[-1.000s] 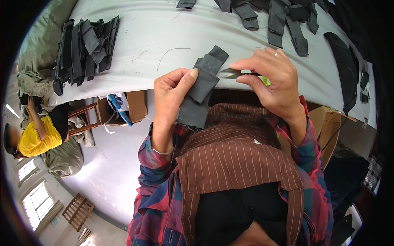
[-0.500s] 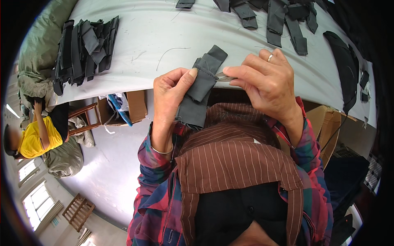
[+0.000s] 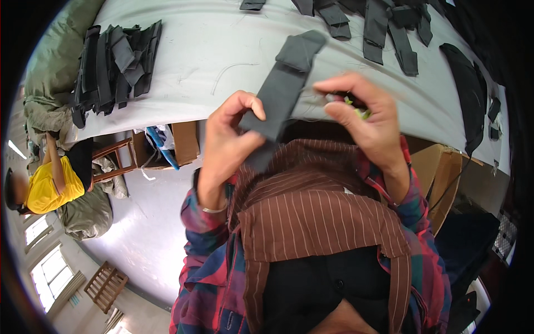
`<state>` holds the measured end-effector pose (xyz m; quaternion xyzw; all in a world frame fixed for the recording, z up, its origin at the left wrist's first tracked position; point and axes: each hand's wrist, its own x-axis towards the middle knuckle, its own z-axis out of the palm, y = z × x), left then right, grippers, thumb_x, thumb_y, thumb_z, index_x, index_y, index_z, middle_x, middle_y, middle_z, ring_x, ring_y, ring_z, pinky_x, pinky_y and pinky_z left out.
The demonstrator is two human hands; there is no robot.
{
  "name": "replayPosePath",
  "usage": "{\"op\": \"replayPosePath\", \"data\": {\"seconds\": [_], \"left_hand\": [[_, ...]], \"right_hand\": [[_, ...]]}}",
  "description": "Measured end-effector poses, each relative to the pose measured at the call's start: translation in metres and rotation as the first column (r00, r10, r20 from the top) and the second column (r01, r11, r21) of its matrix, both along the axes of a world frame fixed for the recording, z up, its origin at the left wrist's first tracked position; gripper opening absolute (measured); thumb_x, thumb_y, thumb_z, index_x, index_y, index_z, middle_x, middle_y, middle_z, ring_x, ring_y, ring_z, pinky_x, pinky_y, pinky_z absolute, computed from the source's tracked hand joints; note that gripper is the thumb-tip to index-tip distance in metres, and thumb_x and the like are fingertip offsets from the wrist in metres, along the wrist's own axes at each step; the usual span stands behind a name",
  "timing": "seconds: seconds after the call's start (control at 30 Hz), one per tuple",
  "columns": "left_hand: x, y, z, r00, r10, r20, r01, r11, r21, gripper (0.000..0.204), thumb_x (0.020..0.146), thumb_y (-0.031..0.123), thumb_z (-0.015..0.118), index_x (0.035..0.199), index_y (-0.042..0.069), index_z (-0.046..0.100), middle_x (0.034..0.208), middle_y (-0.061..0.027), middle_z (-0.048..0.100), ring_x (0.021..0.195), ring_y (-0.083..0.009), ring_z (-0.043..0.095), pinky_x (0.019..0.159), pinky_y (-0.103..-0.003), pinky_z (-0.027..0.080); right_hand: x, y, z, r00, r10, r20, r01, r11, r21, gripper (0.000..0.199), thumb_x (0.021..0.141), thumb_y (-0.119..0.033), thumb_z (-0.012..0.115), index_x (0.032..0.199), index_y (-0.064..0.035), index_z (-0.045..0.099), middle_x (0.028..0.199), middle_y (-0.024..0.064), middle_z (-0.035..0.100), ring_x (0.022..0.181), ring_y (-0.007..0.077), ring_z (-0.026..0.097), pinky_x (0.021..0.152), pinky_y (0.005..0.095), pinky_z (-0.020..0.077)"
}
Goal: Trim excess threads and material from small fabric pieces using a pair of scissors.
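Note:
A dark grey fabric strip (image 3: 276, 94) with a folded flap at its far end hangs slanted in front of me, over the table's near edge. My left hand (image 3: 219, 147) grips its lower part, thumb and fingers bent against the cloth. Just right of the strip is my right hand (image 3: 378, 125), curled around small thread snips (image 3: 349, 101) with yellow-green on them. Motion blurs this hand, and the blades are hard to make out; they stand apart from the cloth.
On the white-covered table (image 3: 189, 44) lie a stack of dark strips (image 3: 105, 67) at left and more strips (image 3: 400, 47) at far right. Cardboard boxes (image 3: 185, 146) stand below the edge. A person in a yellow top (image 3: 55, 186) works at far left.
The strip has been turned in my left hand and reaches farther out, its flap now at the far end. My right hand has drawn the snips away from the cloth, and its fingers have spread.

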<state>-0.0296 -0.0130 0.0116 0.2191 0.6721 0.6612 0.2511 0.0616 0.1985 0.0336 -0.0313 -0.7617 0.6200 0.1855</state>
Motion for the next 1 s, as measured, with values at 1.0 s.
{"op": "replayPosePath", "data": {"seconds": [1.0], "left_hand": [[0.015, 0.018, -0.035, 0.965, 0.262, -0.031, -0.254, 0.953, 0.163, 0.027, 0.074, -0.011, 0.067, 0.084, 0.007, 0.050, 0.085, 0.0025, 0.050, 0.078, -0.0049, 0.049, 0.070, -0.018, 0.041]], "right_hand": [[0.007, -0.025, -0.029, 1.000, -0.012, -0.011, 0.016, 0.869, 0.494, 0.012, 0.075, -0.008, 0.072, 0.086, -0.0052, 0.069, 0.074, 0.0058, 0.065, 0.065, 0.0213, 0.055, 0.063, 0.0305, 0.0414]]}}
